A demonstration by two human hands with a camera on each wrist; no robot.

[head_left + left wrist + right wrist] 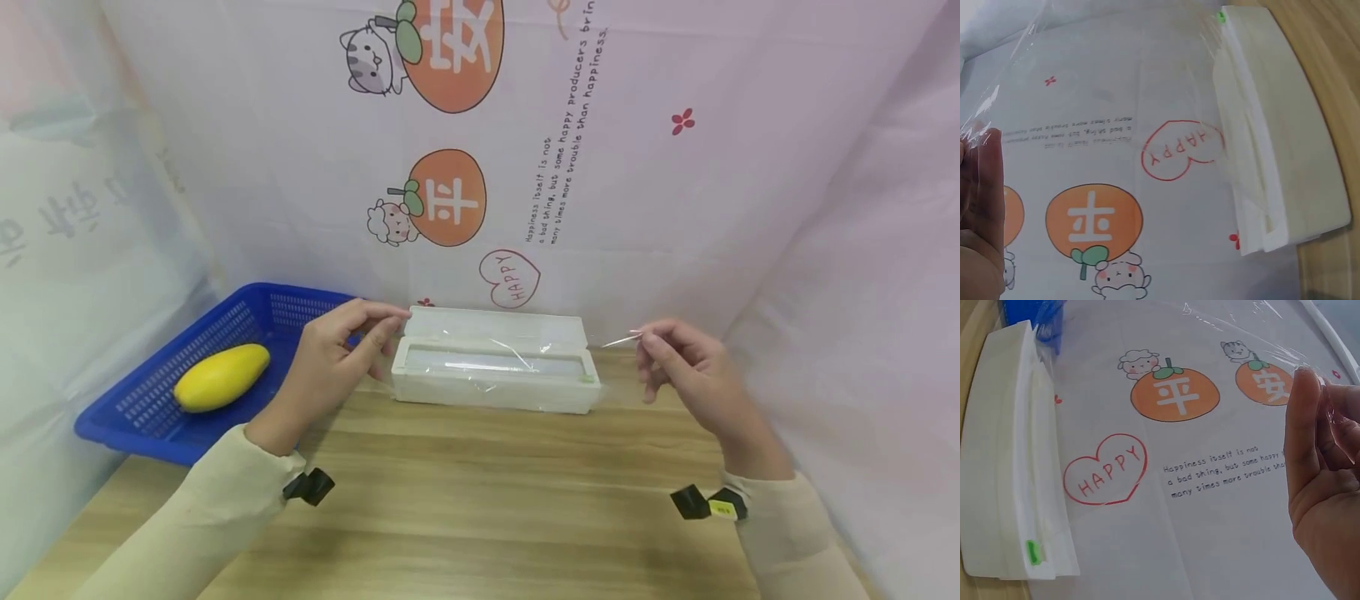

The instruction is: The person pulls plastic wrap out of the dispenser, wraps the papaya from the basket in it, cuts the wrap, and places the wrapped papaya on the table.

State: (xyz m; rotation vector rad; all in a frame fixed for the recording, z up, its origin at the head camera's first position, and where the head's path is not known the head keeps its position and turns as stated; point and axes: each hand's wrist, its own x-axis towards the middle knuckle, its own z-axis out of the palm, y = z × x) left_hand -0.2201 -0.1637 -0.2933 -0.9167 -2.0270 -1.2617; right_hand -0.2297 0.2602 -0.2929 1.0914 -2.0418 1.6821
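A long white cling film box (495,397) stands on the wooden table with its lid tilted up at the back. Clear cling film (1019,47) runs out of it and stretches between my two hands, with creases and glints along it. My left hand (333,354), just left of the box, pinches one corner of the film between thumb and fingers. Off the box's right end, my right hand (690,367) pinches the other corner, where the film bunches into a thin strand. In the right wrist view, a green tab (1034,552) shows at one end of the box.
On the left, a blue plastic basket (127,442) holds a yellow mango (222,377). My left forearm passes over its right side. Behind the box rises a white printed cloth (637,208), with more cloth at both sides.
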